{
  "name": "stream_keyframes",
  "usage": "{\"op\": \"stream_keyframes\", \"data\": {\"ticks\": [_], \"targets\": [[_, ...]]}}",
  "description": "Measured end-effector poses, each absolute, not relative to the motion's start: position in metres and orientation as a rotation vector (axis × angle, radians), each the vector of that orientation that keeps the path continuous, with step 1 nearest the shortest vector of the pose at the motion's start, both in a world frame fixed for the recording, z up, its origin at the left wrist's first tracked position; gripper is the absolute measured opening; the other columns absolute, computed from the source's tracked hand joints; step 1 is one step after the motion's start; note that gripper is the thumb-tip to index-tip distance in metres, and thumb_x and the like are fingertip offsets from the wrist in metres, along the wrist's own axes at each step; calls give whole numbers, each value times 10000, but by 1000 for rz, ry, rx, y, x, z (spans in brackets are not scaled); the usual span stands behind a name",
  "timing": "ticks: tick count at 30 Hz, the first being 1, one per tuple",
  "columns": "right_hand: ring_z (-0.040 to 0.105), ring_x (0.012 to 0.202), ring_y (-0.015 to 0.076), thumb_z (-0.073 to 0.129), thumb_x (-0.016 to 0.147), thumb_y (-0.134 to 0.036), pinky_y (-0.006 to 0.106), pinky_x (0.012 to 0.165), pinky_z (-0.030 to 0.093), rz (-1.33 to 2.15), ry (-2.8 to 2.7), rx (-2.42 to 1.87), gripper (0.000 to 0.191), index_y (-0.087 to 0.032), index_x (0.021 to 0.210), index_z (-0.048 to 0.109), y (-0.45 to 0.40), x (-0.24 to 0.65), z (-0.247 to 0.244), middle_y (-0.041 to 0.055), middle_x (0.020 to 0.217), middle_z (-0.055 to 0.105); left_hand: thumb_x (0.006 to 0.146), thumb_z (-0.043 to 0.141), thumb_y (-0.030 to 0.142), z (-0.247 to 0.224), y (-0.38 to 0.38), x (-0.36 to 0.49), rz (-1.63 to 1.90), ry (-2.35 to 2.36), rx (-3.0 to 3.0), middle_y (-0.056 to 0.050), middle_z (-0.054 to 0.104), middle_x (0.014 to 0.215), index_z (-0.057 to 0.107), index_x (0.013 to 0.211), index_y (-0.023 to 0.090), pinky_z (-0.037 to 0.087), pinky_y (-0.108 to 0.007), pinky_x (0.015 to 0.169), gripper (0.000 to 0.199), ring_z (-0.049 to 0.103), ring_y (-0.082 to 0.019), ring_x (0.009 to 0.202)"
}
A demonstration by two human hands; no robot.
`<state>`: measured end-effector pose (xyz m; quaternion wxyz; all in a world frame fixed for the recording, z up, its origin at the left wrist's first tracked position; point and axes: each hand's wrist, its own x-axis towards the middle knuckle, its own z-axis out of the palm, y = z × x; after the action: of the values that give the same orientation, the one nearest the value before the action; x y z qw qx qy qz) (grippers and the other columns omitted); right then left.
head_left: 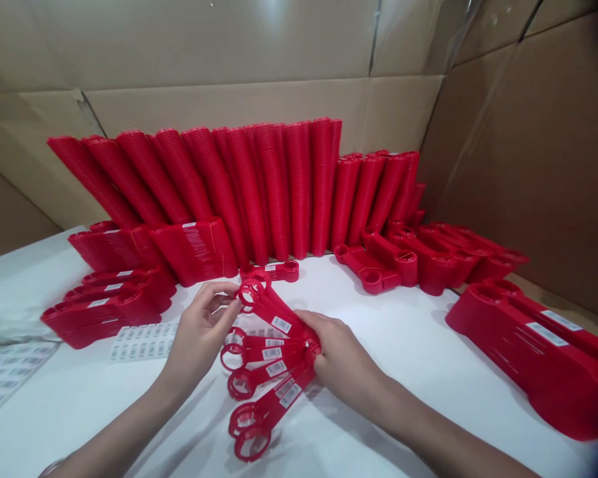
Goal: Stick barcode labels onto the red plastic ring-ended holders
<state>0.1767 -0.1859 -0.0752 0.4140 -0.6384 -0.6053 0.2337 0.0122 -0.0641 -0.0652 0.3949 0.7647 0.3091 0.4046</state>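
Centrally, a fan of red plastic wrenches lies on the white surface, ring ends splayed toward the left, handles gathered at the right; each flat handle carries a small white barcode label; right hand rests over the gathered end, fingers curled and pressed down on the bunched handles, thumb side toward the labels, pinning the fan at its pivot; left hand sits just beside the upper rings, fingers bent and slightly spread, thumb and forefinger pinching the ring end of the top wrench, which tilts up off the surface; one single wrench lies flat just behind the fan, apart from both hands; sticker sheet with rows of barcode labels lies flat to the left of the left hand, near the wrist; more label sheets at the far left edge, blurred; tall leaning stacks of the same red wrenches stand along the back against the cardboard wall; lower labelled stacks at left, unlabelled piles at right back, and a big labelled stack at the right edge, well apart from the hands.
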Motion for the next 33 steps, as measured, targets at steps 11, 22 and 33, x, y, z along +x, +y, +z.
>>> {"op": "stream_keyframes", "data": {"ticks": [11, 22, 33], "targets": [[550, 804, 139, 355, 599, 36, 232, 687, 432, 583, -1505, -1572, 573, -238, 1049, 581, -183, 177, -77, 1, 926, 611, 861, 429, 274, -72, -59, -20, 584, 663, 2437, -11, 569, 873, 566, 805, 201, 422, -240, 719, 166, 540, -140, 820], [561, 763, 138, 347, 622, -5, 221, 641, 425, 627, -1474, -1637, 526, -250, 1023, 584, -179, 178, -80, -4, 894, 616, 790, 416, 275, -90, -12, -1, 258, 863, 2600, -29, 492, 878, 590, 819, 182, 400, -237, 558, 199, 513, -117, 607], [569, 750, 148, 343, 572, -1, 220, 632, 420, 566, -1465, -1727, 418, -199, 862, 570, -179, 180, -81, 15, 838, 619, 773, 517, 419, -64, -25, -15, 468, 834, 2235, -22, 589, 753, 588, 753, 178, 448, -245, 610, 252, 558, -151, 688]]}}
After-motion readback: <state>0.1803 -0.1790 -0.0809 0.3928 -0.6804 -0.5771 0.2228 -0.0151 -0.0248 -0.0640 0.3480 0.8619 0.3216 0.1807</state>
